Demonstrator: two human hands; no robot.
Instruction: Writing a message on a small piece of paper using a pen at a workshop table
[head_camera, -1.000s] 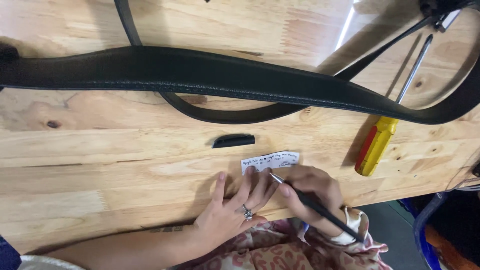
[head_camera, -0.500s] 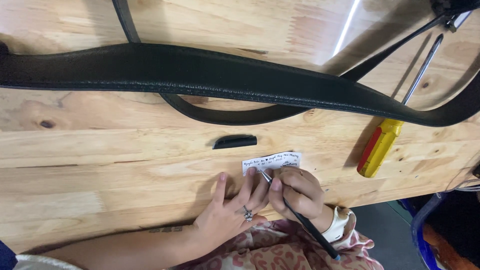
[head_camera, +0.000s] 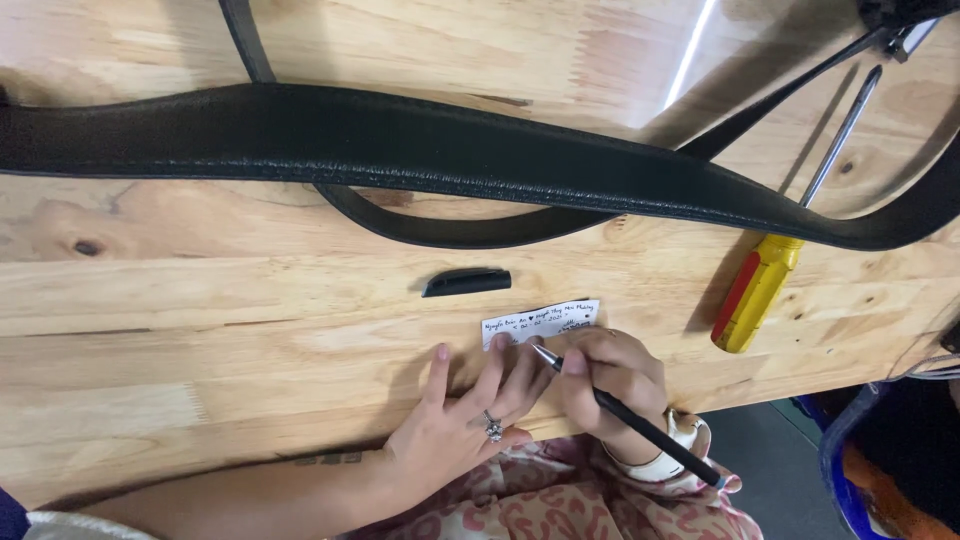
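Pen (head_camera: 625, 412) slants up-left, tip on paper slip (head_camera: 540, 323), in right hand (head_camera: 610, 385)

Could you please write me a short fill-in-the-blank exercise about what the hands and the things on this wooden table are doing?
1. The right hand holds a black ____ with its tip on the paper slip.
2. The left hand wears a ____ on one finger.
3. The screwdriver has a yellow and ____ handle.
4. A long black ____ lies across the table.

Missing words: pen; ring; red; belt
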